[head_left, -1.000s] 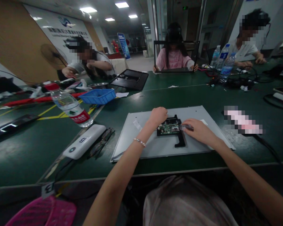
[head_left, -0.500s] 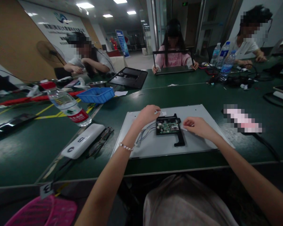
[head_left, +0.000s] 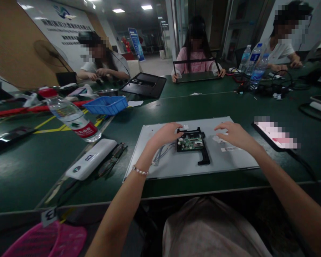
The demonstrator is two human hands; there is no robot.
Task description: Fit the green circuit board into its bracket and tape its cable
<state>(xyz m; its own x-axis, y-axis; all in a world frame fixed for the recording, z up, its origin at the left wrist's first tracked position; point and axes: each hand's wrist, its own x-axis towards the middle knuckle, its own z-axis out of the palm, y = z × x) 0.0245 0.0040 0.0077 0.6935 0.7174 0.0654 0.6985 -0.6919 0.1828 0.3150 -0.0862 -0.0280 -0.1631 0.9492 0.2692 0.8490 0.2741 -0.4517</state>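
Observation:
A grey flat panel (head_left: 166,167) lies on the green table in front of me. On it rests a black bracket (head_left: 204,156) with a green circuit board (head_left: 191,142) in its frame. Grey cables (head_left: 163,152) run from the board's left side, partly behind my wrist. My left hand (head_left: 166,135) is at the bracket's upper left corner, thumb and fingers apart; whether they touch it I cannot tell. Over the panel, right of the bracket, my right hand (head_left: 234,135) is open with thumb and forefinger spread. Below it are white labels (head_left: 229,149) on the panel.
Left of the panel are glasses (head_left: 112,160), a white power bank (head_left: 92,159), a water bottle (head_left: 75,117) and a blue tray (head_left: 107,105). A phone (head_left: 274,134) lies to the right. Across the table, a person (head_left: 196,64) holds a black frame (head_left: 198,76); other people sit on both sides.
My right hand has moved away from the bracket to the right, its fingers spreading and uncovering labels. My left thumb has come down over the bracket's upper left corner.

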